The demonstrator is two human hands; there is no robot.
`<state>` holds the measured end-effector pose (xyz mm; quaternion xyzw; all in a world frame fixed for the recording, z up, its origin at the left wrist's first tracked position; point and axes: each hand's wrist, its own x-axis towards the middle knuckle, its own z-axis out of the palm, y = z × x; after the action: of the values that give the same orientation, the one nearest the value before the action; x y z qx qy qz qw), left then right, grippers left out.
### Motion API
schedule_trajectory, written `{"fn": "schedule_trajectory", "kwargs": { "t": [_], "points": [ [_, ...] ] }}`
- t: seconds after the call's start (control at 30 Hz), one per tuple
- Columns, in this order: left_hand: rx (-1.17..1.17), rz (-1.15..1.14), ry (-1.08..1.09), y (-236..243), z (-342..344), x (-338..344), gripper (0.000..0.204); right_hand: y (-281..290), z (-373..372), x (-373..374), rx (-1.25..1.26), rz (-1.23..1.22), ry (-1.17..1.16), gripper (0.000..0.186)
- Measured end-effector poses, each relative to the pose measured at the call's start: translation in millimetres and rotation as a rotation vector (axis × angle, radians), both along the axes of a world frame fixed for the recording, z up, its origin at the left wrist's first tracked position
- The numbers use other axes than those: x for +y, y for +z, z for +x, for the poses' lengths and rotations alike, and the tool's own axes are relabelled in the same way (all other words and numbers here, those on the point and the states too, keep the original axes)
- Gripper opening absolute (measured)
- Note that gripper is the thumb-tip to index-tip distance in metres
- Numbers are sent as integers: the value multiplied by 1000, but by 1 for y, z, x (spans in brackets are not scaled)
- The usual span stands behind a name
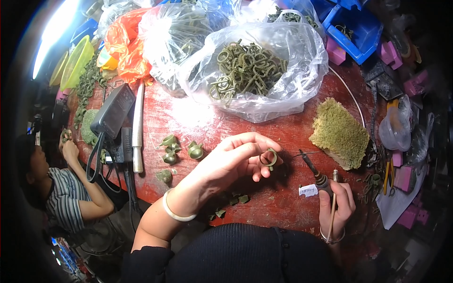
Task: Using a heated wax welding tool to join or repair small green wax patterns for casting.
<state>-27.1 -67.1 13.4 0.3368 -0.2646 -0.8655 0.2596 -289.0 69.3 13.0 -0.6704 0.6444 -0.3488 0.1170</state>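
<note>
**Green ring (271, 164) held, center frame**

Left hand (236, 158): fingers nearly closed, 1 ring at the tips. Right hand (339, 212), lower right: fingers curled round a dark pen tool (321, 179) (plus 1 thin stick (334, 203)). Clear bag (302, 70) of green pieces (250, 68) upper center, mossy block (339, 134) at right, both on red desk (283, 207).

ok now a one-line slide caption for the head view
Left hand holds a green ring, right hand a dark-tipped tool, above a red table.
</note>
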Motion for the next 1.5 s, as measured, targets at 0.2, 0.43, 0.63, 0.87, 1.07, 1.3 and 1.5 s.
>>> {"fn": "schedule_trajectory", "kwargs": {
  "t": [0.2,0.43,0.63,0.87,1.07,1.3,1.5],
  "points": [
    [84,-26,-71,-3,1,2,32,5,6,-2,-56,4,59,30],
    [29,-27,-94,-1,-1,2,31,3,6,-2,-58,2,91,32],
    [-23,-52,-89,1,-3,4,28,2,7,-3,-50,-4,99,32],
    [-2,-58,-128,3,-3,2,28,2,7,-4,-33,-10,102,32],
    [-6,-53,-125,5,-2,2,27,3,7,-4,-36,-2,102,32],
    [-14,-48,-125,5,-2,2,28,2,7,-4,-31,3,96,32],
    [-9,-48,-112,5,-2,2,29,4,7,-4,-24,9,99,32]
  ]
}}
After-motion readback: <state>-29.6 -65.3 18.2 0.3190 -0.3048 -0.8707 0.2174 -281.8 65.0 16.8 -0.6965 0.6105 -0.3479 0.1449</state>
